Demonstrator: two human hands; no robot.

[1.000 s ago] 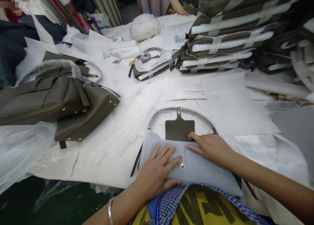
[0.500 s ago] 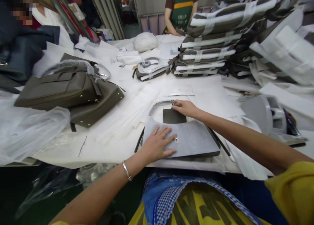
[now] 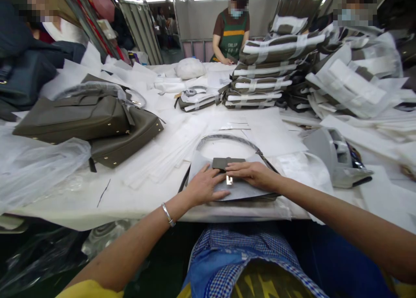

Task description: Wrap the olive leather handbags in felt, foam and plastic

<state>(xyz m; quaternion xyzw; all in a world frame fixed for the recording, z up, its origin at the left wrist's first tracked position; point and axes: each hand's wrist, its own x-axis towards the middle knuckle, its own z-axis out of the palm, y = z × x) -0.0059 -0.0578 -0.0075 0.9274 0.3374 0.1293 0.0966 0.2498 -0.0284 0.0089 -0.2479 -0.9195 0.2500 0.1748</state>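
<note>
In front of me a handbag (image 3: 201, 183) lies on the table, its front covered by a pale grey sheet. Its strap handle (image 3: 224, 137), wrapped in clear film, arches away from me. A dark flap (image 3: 222, 162) comes down over the front, with a shiny gold clasp (image 3: 229, 180) below its edge. My left hand (image 3: 208, 185) lies on the sheet left of the clasp, fingers stretched, the upper ones reaching the flap's lower edge. My right hand (image 3: 255, 175) lies flat with fingers extended across the flap's right part, its palm over the bag's right side.
Dark olive bags (image 3: 87, 120) lie at the left beside crumpled plastic (image 3: 58, 163). Stacked wrapped bags (image 3: 256, 81) stand behind at the right. A grey tape dispenser (image 3: 328, 159) is at the right. Across the table stands a co-worker in a green apron (image 3: 232, 40).
My right hand has let go of the handle's end and come down onto the flap. The flap now lies folded over the bag's front. The handle spans the top to the right side.
</note>
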